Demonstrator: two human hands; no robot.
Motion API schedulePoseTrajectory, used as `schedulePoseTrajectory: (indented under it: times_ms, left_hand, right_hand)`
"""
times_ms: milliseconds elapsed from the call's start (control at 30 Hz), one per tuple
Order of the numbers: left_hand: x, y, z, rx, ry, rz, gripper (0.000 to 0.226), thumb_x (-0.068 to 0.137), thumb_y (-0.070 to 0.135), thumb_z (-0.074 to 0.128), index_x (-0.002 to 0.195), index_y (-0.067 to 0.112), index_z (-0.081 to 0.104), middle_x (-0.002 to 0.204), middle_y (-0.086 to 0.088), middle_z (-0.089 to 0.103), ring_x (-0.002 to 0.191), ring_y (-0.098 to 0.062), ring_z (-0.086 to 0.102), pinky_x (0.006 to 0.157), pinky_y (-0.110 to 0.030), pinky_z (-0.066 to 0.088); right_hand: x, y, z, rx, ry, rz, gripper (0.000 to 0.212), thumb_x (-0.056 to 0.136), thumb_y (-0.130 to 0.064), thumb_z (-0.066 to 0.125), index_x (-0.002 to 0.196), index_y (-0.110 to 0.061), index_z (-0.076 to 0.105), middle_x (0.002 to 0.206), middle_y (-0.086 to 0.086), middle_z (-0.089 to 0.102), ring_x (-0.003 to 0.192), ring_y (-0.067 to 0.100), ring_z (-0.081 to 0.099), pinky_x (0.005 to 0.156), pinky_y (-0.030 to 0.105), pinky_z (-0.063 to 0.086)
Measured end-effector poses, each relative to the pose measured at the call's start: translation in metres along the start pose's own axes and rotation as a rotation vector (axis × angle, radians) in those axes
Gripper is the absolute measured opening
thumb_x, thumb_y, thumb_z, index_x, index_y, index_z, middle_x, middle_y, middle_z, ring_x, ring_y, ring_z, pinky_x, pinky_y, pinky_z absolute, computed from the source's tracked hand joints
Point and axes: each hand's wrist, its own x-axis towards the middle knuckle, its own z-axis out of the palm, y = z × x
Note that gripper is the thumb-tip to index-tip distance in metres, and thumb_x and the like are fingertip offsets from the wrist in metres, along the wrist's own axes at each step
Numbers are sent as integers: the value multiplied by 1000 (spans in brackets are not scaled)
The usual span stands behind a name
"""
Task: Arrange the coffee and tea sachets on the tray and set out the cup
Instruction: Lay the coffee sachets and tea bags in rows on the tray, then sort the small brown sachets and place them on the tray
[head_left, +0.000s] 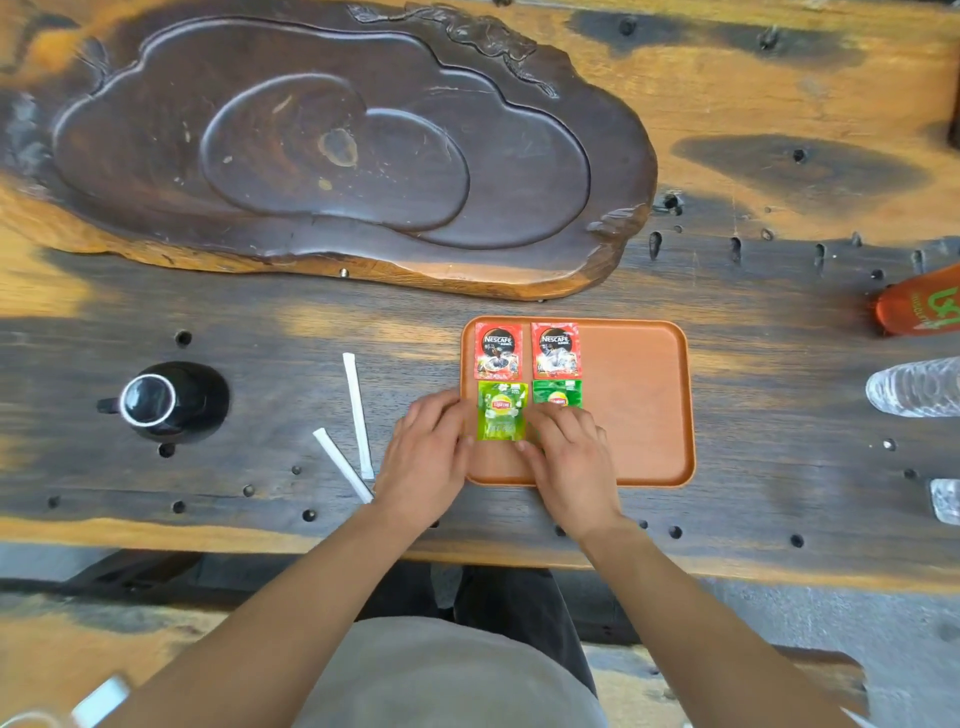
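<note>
An orange tray (639, 405) lies on the wooden table. Two red coffee sachets (497, 351) (556, 349) lie side by side along its far left part. Below them are a light green tea sachet (502, 410) and a darker green tea sachet (558, 392). My left hand (426, 457) rests at the tray's left edge, its fingertips touching the light green sachet's left side. My right hand (569, 457) lies on the tray, covering the lower part of the darker sachet and touching the light green one's right corner. A black cup (148, 400) stands upside down on a black saucer (205, 395) at the left.
Two white stick sachets (357, 410) (343, 465) lie on the table left of the tray. A large carved dark wood tea board (332, 150) fills the far left. An orange bottle (919, 306) and clear plastic bottles (914, 387) lie at the right edge.
</note>
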Motion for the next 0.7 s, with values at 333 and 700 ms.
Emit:
schedulePoseTrajectory:
  times_ms: [333,700]
  left_hand:
    - [-33,-83,-45,-89,-187,-191,26,93,18,62,118,16,64,109,1,60,106,-18,58,93,-35,50]
    - [-21,-80,-41,-12,-252,-125,8,90,21,68,87,24,62,90,11,49,96,-15,42,87,-29,43]
  right_hand:
    - [-24,-106,46,-75,-228,14,46,82,-61,62,93,-17,64,93,3,63,95,26,55,81,40,49]
    - [-24,-139,70,22,-231,293,36,77,-34,79,95,-15,54,103,7,61,100,28,53,81,39,47]
